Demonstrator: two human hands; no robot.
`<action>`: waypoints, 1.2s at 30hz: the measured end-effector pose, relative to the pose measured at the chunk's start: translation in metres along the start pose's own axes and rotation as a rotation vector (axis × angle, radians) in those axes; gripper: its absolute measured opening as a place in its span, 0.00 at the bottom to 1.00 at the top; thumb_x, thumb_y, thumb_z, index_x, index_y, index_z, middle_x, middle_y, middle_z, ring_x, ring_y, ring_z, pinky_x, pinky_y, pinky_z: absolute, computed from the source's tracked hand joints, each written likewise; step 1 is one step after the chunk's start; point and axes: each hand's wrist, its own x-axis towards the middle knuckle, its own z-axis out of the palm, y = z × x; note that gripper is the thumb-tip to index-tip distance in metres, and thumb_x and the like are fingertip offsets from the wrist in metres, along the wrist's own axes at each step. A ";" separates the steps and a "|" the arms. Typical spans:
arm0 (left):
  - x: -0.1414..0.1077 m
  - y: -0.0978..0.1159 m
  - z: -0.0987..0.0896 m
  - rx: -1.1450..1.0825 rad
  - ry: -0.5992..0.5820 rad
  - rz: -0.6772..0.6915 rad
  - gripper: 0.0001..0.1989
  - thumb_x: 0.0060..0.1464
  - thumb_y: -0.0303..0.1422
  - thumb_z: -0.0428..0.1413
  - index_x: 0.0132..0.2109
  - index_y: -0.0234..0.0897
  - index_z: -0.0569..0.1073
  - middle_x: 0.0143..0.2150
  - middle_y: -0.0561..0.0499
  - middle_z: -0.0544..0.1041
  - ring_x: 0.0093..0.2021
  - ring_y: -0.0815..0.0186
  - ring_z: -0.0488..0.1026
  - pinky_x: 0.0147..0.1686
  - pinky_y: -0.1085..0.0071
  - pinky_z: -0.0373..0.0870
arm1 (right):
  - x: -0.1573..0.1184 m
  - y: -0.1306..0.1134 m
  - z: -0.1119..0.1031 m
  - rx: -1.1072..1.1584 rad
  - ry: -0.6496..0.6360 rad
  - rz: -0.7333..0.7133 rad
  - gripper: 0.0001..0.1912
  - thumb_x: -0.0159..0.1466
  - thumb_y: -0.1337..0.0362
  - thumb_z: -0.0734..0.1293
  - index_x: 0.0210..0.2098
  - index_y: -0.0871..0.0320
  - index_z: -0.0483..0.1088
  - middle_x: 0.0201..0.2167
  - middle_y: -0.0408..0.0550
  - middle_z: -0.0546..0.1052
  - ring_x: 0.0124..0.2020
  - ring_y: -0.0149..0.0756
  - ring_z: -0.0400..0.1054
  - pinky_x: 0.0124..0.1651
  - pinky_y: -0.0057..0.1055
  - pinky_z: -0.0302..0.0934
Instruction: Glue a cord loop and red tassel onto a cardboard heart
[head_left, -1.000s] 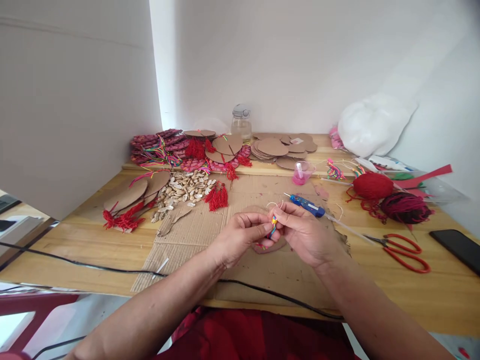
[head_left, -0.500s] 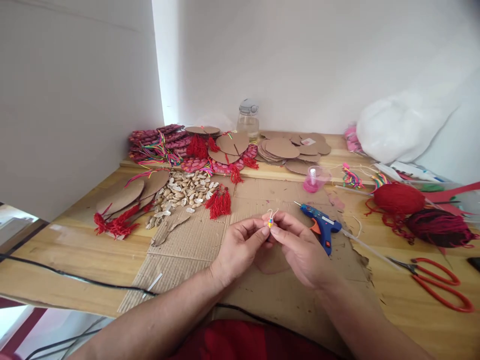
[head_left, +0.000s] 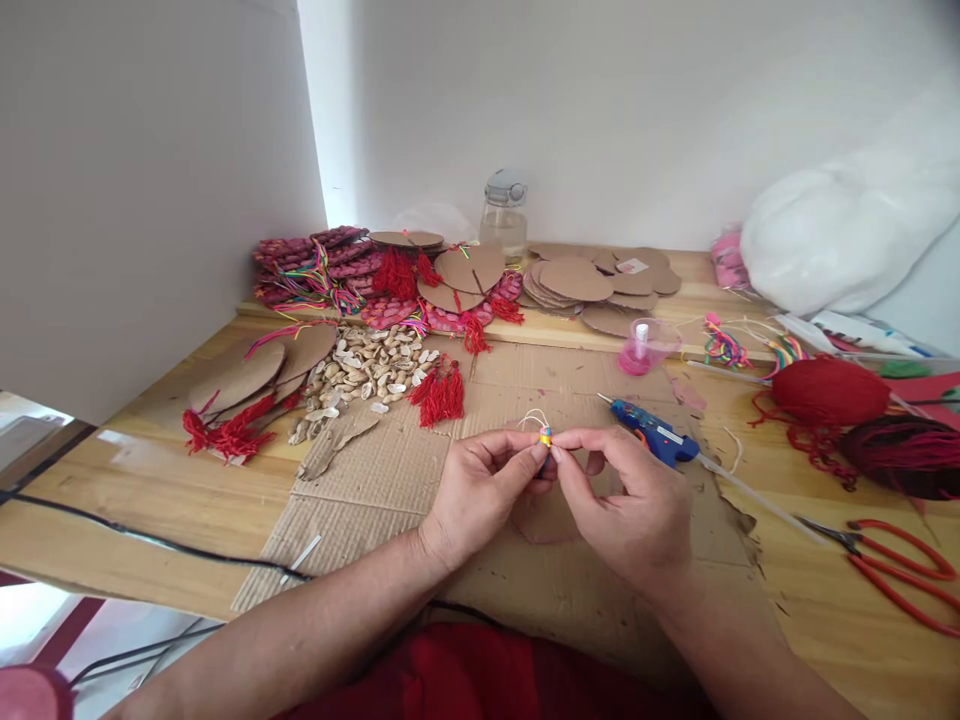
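Between my two hands is a small piece in yellow, blue and pink (head_left: 546, 437), with a thin white string looping out of its top. It looks wrapped in thread, though it is too small to be sure. My left hand (head_left: 480, 490) pinches it between thumb and forefinger from the left. From the right, the thumb and forefinger of my right hand (head_left: 630, 500) close at its edge, other fingers curled. Beyond my right hand a blue glue gun (head_left: 652, 433) lies on the cardboard sheet (head_left: 375, 520), its handle partly hidden.
Peanut shells (head_left: 375, 370) and a red tassel (head_left: 439, 393) lie ahead left. Cardboard discs (head_left: 574, 280) are stacked at the back near a bottle (head_left: 504, 220). Right are a pink cup (head_left: 637, 358), red yarn (head_left: 829, 390) and scissors (head_left: 892, 565). A black cable (head_left: 172, 543) crosses the left.
My right hand has turned and spread away a little, now pinching the small piece with its fingertips. The piece shows more blue and pink at its top. The view has shifted slightly.
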 end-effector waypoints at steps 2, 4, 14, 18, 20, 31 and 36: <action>0.000 0.000 0.000 0.021 0.004 -0.006 0.16 0.50 0.42 0.69 0.39 0.33 0.83 0.34 0.48 0.82 0.32 0.70 0.77 0.36 0.74 0.78 | 0.002 -0.001 -0.001 -0.024 -0.003 -0.041 0.09 0.64 0.73 0.68 0.39 0.52 0.73 0.31 0.44 0.80 0.31 0.37 0.72 0.36 0.35 0.66; 0.001 0.000 0.000 0.049 0.011 0.001 0.16 0.51 0.42 0.68 0.40 0.33 0.83 0.35 0.47 0.83 0.32 0.68 0.78 0.37 0.72 0.78 | 0.003 -0.002 -0.002 -0.030 -0.007 -0.074 0.09 0.64 0.73 0.68 0.39 0.52 0.73 0.32 0.45 0.81 0.32 0.37 0.73 0.36 0.35 0.67; 0.001 0.002 -0.002 0.113 -0.026 0.039 0.13 0.54 0.39 0.66 0.42 0.34 0.84 0.38 0.46 0.83 0.35 0.67 0.78 0.39 0.72 0.77 | 0.003 0.002 -0.003 -0.056 -0.003 -0.173 0.11 0.63 0.76 0.68 0.39 0.53 0.72 0.32 0.46 0.81 0.34 0.36 0.75 0.38 0.34 0.68; 0.000 0.003 -0.003 0.189 -0.040 0.080 0.12 0.56 0.38 0.64 0.42 0.34 0.84 0.35 0.46 0.83 0.36 0.65 0.78 0.40 0.71 0.76 | 0.003 0.002 -0.004 -0.060 -0.007 -0.200 0.11 0.63 0.77 0.69 0.40 0.54 0.72 0.33 0.46 0.82 0.34 0.36 0.75 0.38 0.34 0.68; -0.001 0.004 -0.003 0.242 -0.034 0.109 0.11 0.57 0.38 0.63 0.42 0.35 0.84 0.34 0.46 0.83 0.36 0.64 0.78 0.40 0.70 0.76 | 0.003 0.002 -0.004 -0.065 -0.001 -0.198 0.11 0.62 0.77 0.69 0.39 0.54 0.72 0.33 0.46 0.82 0.34 0.36 0.75 0.38 0.34 0.68; 0.001 0.001 -0.004 0.025 -0.064 -0.033 0.14 0.54 0.41 0.66 0.42 0.35 0.84 0.37 0.48 0.82 0.34 0.69 0.77 0.37 0.75 0.77 | 0.003 0.003 -0.002 0.003 0.003 -0.084 0.09 0.64 0.74 0.69 0.38 0.53 0.73 0.31 0.44 0.80 0.31 0.34 0.73 0.36 0.33 0.67; 0.001 0.007 -0.003 0.050 -0.103 -0.011 0.14 0.56 0.40 0.65 0.43 0.35 0.84 0.32 0.50 0.79 0.33 0.71 0.75 0.35 0.77 0.74 | 0.005 0.001 -0.005 0.089 -0.024 -0.049 0.10 0.66 0.74 0.68 0.42 0.52 0.75 0.34 0.45 0.81 0.34 0.34 0.74 0.38 0.34 0.68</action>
